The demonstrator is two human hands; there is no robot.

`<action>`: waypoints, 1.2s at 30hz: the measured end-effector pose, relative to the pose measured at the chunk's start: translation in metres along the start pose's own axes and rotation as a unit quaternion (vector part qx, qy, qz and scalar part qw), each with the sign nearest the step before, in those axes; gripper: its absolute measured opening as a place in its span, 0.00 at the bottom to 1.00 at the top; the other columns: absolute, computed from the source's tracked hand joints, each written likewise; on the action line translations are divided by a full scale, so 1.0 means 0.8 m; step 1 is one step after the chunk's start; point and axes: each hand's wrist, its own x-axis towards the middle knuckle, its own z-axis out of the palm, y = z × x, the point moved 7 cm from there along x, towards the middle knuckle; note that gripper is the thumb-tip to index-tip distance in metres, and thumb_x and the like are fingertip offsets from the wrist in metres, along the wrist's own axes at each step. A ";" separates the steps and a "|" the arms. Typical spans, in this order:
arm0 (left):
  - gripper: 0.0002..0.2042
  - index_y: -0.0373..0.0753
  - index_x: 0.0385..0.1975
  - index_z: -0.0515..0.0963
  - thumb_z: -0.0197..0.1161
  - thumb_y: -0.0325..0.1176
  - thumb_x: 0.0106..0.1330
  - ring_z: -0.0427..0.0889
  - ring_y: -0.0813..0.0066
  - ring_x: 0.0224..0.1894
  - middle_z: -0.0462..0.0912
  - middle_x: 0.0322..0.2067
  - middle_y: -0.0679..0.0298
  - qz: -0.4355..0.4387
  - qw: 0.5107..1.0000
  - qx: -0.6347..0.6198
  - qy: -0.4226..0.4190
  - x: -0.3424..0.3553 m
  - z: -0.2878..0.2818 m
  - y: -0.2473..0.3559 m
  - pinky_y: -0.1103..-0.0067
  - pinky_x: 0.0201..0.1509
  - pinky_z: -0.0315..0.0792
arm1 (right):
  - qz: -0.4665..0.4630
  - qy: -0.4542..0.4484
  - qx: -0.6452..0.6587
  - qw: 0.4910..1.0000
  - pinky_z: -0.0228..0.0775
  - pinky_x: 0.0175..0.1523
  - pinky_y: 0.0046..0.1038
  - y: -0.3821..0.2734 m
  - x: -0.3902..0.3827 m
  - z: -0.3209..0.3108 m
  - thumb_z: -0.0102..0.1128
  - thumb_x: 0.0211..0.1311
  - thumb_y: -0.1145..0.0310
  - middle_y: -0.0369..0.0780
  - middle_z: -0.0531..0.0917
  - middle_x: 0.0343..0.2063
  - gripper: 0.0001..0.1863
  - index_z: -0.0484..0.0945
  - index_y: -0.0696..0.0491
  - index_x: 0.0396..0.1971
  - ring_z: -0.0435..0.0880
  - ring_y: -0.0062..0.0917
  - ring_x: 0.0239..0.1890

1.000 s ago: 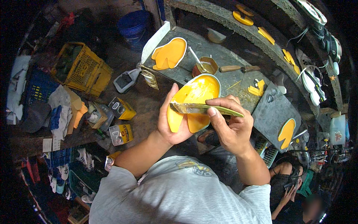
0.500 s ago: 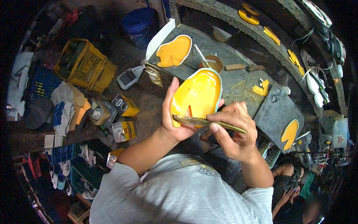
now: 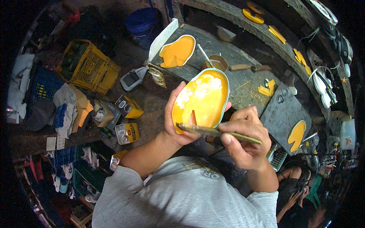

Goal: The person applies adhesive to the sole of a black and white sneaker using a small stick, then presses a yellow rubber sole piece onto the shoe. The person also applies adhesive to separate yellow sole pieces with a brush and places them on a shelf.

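Note:
My left hand (image 3: 173, 131) is closed around a yellow shoe-upper piece (image 3: 203, 104), rounded at the far end, with a pale edge and a V-shaped notch at the near end. Its surface shines as if wet. Between the thumb and fingers of my right hand (image 3: 251, 133) is a slim brush (image 3: 203, 130), whose dark tip lies across the near end of the piece, by the notch. Beyond the piece, a small brown container (image 3: 218, 62) with a white stick stands on the bench (image 3: 207, 34). A similar yellow piece (image 3: 178, 51) lies farther left.
On the right, a dark slab (image 3: 279, 110) carries another yellow piece (image 3: 297, 136). Wooden-handled tools (image 3: 240, 67) and yellow scraps (image 3: 267, 88) lie on the bench. To the left are a yellow crate (image 3: 89, 64) and several cans (image 3: 127, 133). A person (image 3: 294, 190) sits at the lower right.
The yellow piece has tilted and shifted slightly in my left hand, its glare spreading. My right hand has moved a little right and down with the brush.

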 end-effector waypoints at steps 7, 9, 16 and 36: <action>0.39 0.36 0.72 0.60 0.40 0.63 0.74 0.69 0.47 0.69 0.67 0.68 0.44 0.017 0.999 -0.010 0.027 -0.002 -0.004 -0.003 0.53 0.75 0.60 | 0.023 0.097 -0.070 0.993 0.61 0.41 0.31 0.023 -0.001 -0.008 0.72 0.52 0.74 0.35 0.85 0.29 0.11 0.87 0.54 0.38 0.79 0.28 0.31; 0.39 0.37 0.71 0.62 0.41 0.66 0.74 0.74 0.43 0.65 0.73 0.65 0.47 -0.001 0.999 -0.044 -0.026 -0.004 0.002 -0.004 0.53 0.72 0.65 | -0.015 0.052 -0.083 0.995 0.61 0.41 0.32 0.008 -0.004 -0.007 0.72 0.51 0.74 0.35 0.84 0.28 0.12 0.87 0.54 0.38 0.78 0.28 0.31; 0.45 0.37 0.72 0.60 0.40 0.72 0.70 0.73 0.42 0.65 0.71 0.66 0.46 -0.038 0.992 -0.107 -0.052 -0.004 0.001 -0.012 0.49 0.68 0.69 | 0.002 0.029 0.011 1.000 0.63 0.41 0.31 0.003 -0.009 -0.008 0.71 0.49 0.76 0.35 0.82 0.25 0.12 0.87 0.54 0.36 0.77 0.27 0.29; 0.52 0.37 0.74 0.57 0.37 0.79 0.64 0.71 0.53 0.69 0.68 0.68 0.48 -0.026 0.996 -0.065 -0.054 -0.009 0.003 -0.012 0.55 0.73 0.64 | -0.002 0.026 0.005 1.000 0.68 0.45 0.34 0.043 -0.017 -0.022 0.68 0.58 0.73 0.41 0.85 0.33 0.09 0.85 0.57 0.39 0.79 0.33 0.36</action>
